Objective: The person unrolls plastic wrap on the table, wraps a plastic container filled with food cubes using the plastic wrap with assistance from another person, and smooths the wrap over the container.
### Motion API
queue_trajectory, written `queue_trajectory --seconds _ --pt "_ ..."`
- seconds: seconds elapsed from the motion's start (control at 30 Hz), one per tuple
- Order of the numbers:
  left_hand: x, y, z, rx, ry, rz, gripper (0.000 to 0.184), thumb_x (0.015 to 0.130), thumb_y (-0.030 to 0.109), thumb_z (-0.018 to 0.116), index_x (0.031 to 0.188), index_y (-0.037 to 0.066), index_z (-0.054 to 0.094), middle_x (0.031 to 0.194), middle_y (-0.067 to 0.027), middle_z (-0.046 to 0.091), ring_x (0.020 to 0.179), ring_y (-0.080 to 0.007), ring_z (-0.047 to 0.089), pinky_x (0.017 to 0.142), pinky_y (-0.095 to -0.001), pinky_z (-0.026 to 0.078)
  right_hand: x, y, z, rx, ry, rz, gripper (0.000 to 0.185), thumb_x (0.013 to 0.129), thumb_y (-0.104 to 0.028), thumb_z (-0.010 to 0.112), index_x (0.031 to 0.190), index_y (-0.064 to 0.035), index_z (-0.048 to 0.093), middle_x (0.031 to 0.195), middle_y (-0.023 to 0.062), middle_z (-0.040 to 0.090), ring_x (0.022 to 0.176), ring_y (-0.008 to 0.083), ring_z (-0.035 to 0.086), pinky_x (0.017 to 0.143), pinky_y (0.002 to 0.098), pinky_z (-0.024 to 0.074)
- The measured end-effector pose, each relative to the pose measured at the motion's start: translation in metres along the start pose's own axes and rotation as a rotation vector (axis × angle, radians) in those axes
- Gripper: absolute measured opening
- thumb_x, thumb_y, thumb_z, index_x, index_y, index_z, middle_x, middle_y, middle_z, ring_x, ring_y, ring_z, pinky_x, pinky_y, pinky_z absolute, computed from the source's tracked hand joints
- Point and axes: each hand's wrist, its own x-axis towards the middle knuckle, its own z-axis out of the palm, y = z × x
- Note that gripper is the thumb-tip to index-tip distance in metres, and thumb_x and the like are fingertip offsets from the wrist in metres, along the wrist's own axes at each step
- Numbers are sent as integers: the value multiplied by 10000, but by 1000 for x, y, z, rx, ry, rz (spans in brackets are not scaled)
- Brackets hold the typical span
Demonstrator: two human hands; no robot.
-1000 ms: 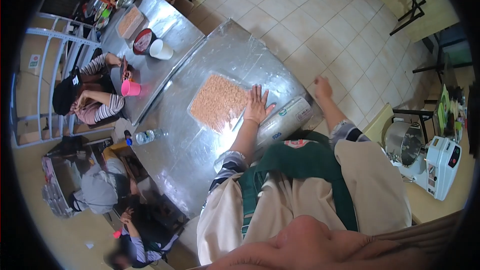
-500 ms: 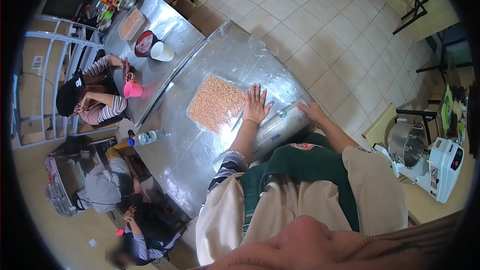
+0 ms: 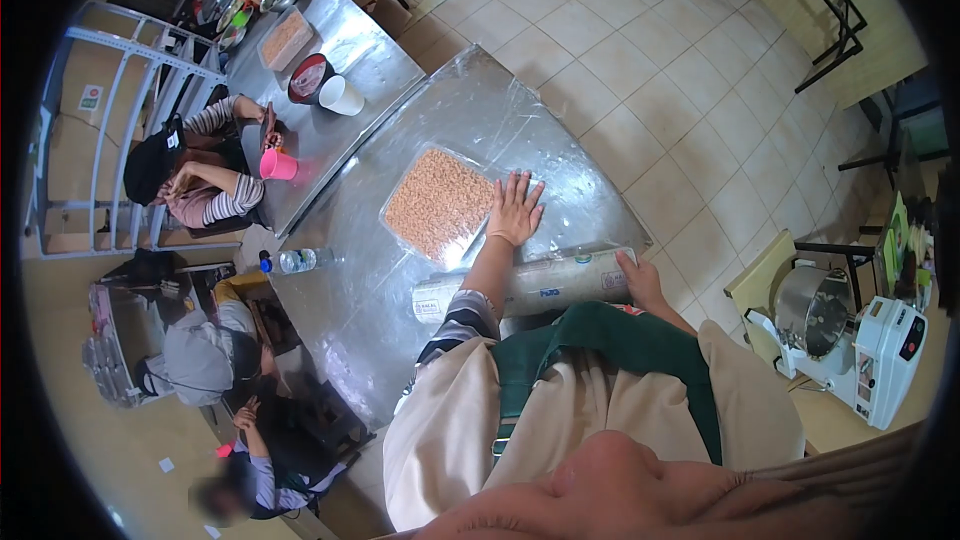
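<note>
"Pale square floor tiles fill the upper centre of the frame; a scratched, shiny steel table takes the middle. What has changed?"

"One item: a long, pale cylindrical roll of printed, apparently plastic, wrap. Half a second ago it lies slantwise; now it lies nearly level across the lower centre of the frame."

"Hands?"

"Right hand: grasping the roll's right-hand end, some fingers hidden. One second ago it is off the roll. Left hand: unchanged, palm down on the table, fingers spread and holding nothing, just beside a clear rectangular tray of tan granules. Whether it touches the tray, I cannot tell."

"Significance?"

"In my judgement, the roll is controlled at one end and sits squarer to the worker; the tray stays put."

"Room?"

"Upper left: a second steel table bearing a pink plastic cup; a person in striped sleeves beside it. Right: a white stand mixer."
</note>
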Motion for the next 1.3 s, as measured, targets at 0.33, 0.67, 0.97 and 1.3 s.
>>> queue_trajectory --seconds 0.33,0.67,0.97,1.3 --pt "10 -9 9 232 -72 -106 484 862 332 260 1314 168 202 1377 -86 135 1274 -272 60 1000 -492 6 -74 -31 -15 93 54 -69 306 824 -224 513 953 52 547 816 108 597 708 161 579 627 274 464" --pt "12 -13 8 203 -48 -52 484 854 308 275 1294 107 254 1365 -113 162 1276 -255 69 1011 -459 2 -115 -81 -20 3 9 -157 296 806 -216 554 924 56 565 825 96 594 718 129 549 649 256 453" --pt "4 -29 23 153 123 202 498 817 173 307 1296 70 219 1347 -121 213 1256 -240 178 1023 -388 85 -130 -102 -61 -581 73 -608 262 772 -230 575 832 24 598 753 80 589 645 140 521 596 259 414" --pt "2 -21 18 41 127 128 514 860 361 283 1302 107 213 1335 -128 238 1239 -262 204 1005 -391 134 -161 -206 -44 -901 208 -967 219 703 -176 607 651 28 544 602 93 518 588 209 451 562 291 365"
